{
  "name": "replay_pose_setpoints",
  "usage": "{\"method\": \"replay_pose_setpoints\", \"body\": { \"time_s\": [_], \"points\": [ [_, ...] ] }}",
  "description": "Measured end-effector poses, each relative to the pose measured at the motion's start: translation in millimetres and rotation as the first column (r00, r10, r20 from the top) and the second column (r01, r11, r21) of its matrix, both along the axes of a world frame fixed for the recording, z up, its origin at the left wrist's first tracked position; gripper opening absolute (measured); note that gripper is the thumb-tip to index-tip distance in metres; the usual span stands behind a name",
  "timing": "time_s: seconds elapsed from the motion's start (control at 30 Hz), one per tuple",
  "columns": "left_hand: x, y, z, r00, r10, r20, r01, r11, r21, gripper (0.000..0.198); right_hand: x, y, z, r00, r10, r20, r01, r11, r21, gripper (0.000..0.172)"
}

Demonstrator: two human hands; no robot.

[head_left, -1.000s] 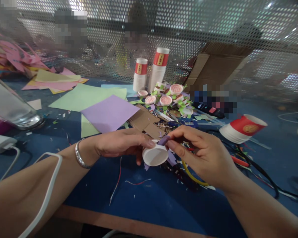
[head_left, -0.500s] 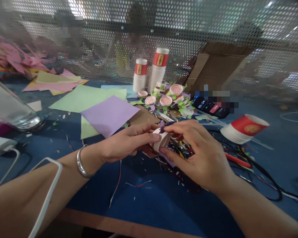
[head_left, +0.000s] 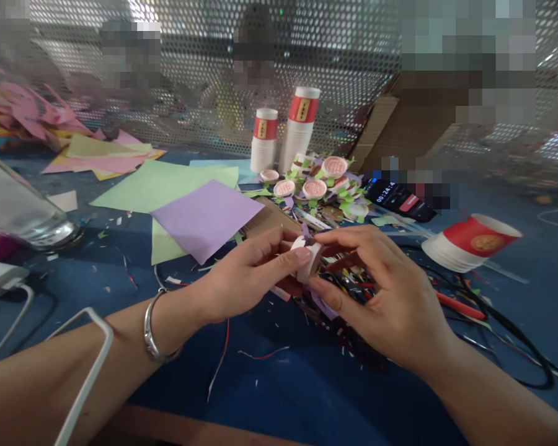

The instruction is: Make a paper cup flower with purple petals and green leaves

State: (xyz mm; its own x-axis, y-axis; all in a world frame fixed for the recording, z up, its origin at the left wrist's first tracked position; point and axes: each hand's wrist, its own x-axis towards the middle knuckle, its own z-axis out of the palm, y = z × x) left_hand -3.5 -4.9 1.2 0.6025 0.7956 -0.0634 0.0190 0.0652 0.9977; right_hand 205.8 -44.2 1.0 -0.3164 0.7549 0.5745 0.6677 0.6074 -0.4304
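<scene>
Fitting a purple paper piece [head_left: 305, 231] to a cut-down paper-cup base [head_left: 310, 265] seems the step in hand; the next move likely calls for steady pressure at the rim. The left grip [head_left: 255, 266] pinches the base, while the right grip [head_left: 381, 285], loosely curved, holds its opposite side, the paper poking up between them.

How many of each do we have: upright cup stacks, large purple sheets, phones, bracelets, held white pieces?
Upright cup stacks: 2
Large purple sheet: 1
Phone: 1
Bracelet: 1
Held white piece: 1
Total: 6
</scene>
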Motion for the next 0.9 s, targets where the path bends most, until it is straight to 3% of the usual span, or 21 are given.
{"method": "replay_pose_setpoints", "body": {
  "time_s": [0.53,0.9],
  "points": [
    [-1.0,-0.7,2.9,0.999,-0.034,0.027,0.034,0.999,0.004,0.039,-1.3,-3.4,0.8,0.998,-0.006,-0.055,0.005,1.000,-0.013,0.032],
    [-0.7,-0.7,0.1,0.996,-0.044,0.072,0.043,0.999,0.013,0.039,-2.5,-2.1,1.0,1.000,-0.023,-0.020,0.024,0.998,0.059,0.035]
  ]
}}
